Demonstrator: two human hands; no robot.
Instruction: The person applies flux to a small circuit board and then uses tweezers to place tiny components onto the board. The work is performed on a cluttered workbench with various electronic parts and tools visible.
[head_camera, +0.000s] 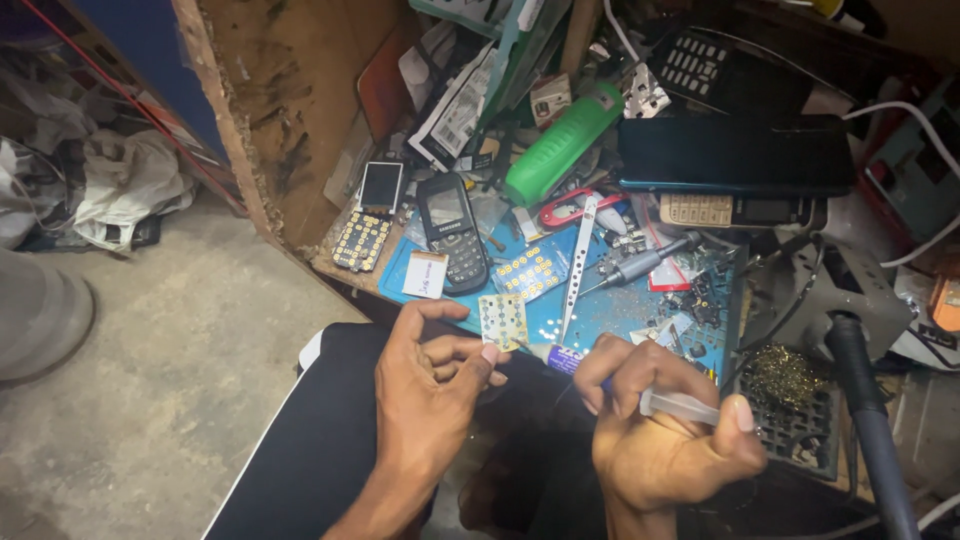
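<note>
Squeezing a small clear syringe (640, 398) in a closed fist, the right hand (665, 425) has its thumb on the plunger end while the needle tip points left toward the left hand (432, 385), off the near edge of the blue work mat (620, 310). The left hand's fingers are curled in and pinched around something too small to make out; what it is cannot be told. On the mat's near edge lies a pale keypad sheet (503, 320), and beside it a second, blue-backed keypad membrane (530, 270). A dark button phone (452, 232) rests at the mat's left edge, with a small white label card (425, 274) leaning on it. A bare keypad board (362, 240) and small screen (381, 186) sit at the worktop's left corner. Long metal tweezers (578, 265) and a grey screwdriver (640, 264) lie mid-mat among loose parts. Toward the back edge stand a green cylinder (562, 143) and a large dark phone (735, 155). At the right edge, a black holder carries brass cleaning wool (785, 378).
</note>
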